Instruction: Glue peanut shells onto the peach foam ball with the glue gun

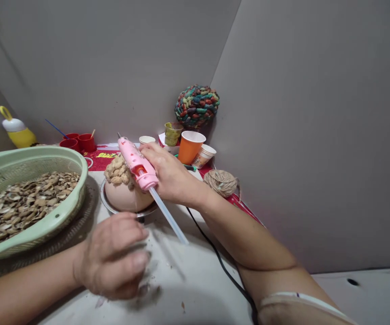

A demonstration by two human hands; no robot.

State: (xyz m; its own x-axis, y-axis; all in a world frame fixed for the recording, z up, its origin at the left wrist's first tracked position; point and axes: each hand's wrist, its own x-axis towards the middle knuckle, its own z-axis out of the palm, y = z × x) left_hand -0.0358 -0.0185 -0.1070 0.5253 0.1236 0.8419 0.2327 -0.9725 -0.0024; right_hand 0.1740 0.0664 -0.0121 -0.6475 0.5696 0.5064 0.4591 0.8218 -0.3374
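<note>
My right hand is wrapped round a pink hot glue gun, its nozzle pointing up and away. A clear glue stick sticks out of its back end. Beneath the gun sits a pale round form, its top covered with tan shell pieces. It rests in a metal dish, partly behind the gun and my hands. My left hand is nearer to me, just in front of the dish. Its fingers are curled and slightly blurred; what they hold, if anything, is hidden.
A green basket of nutshell pieces stands left. Behind are red cups, an orange cup, a colourful woven ball and a yellow bottle. Twine lies right; a black cord crosses the table.
</note>
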